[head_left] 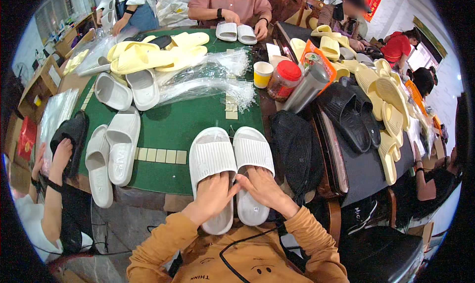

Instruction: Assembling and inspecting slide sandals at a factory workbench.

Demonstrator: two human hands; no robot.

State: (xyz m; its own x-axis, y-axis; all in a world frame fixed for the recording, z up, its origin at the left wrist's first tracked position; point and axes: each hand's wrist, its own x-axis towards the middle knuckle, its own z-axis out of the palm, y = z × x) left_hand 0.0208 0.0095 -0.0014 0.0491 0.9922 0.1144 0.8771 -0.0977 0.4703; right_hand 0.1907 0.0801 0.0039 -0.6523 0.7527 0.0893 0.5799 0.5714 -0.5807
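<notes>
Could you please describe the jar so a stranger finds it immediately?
Look near the right edge of the green mat. The jar stands between a yellow-and-white cup and a silver flask. Among these three, only it has a red lid.

L hand (pixel 213 192), R hand (pixel 262 188), both backs up, thumbs (pixel 243 183) v. close

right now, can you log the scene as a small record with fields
left hand: partly inside a white slipper
right hand: partly inside its mate
surface: green table
left: two pairs of pale slippers
beyond: clear bags, yellow slippers
right: cup, jar, flask, black slippers
</notes>
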